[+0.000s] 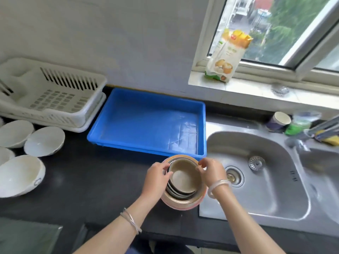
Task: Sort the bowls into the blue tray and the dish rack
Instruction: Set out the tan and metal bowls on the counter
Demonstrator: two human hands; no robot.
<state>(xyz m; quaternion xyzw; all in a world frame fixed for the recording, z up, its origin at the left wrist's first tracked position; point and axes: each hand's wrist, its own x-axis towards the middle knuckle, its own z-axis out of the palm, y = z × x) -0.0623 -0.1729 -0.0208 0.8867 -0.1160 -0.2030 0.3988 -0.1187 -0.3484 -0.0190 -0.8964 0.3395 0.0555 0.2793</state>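
A stack of nested brownish bowls [184, 180] stands on the dark counter just in front of the blue tray [146, 99]. My left hand [157, 176] grips the left rim of the top beige bowl. My right hand [211, 172] pinches its right rim. The blue tray holds nothing. The white dish rack [55, 99] sits to the tray's left, against the wall, and holds no bowls. Several white bowls [44, 141] lie on the counter at the far left, the largest [20, 176] nearest me.
A steel sink [256, 173] lies right of the stack, with a drain strainer [256, 163] in it. A cup [279, 121], a green bottle [297, 125] and a sponge [330, 139] stand behind the sink. A flour bag [225, 55] leans on the window sill.
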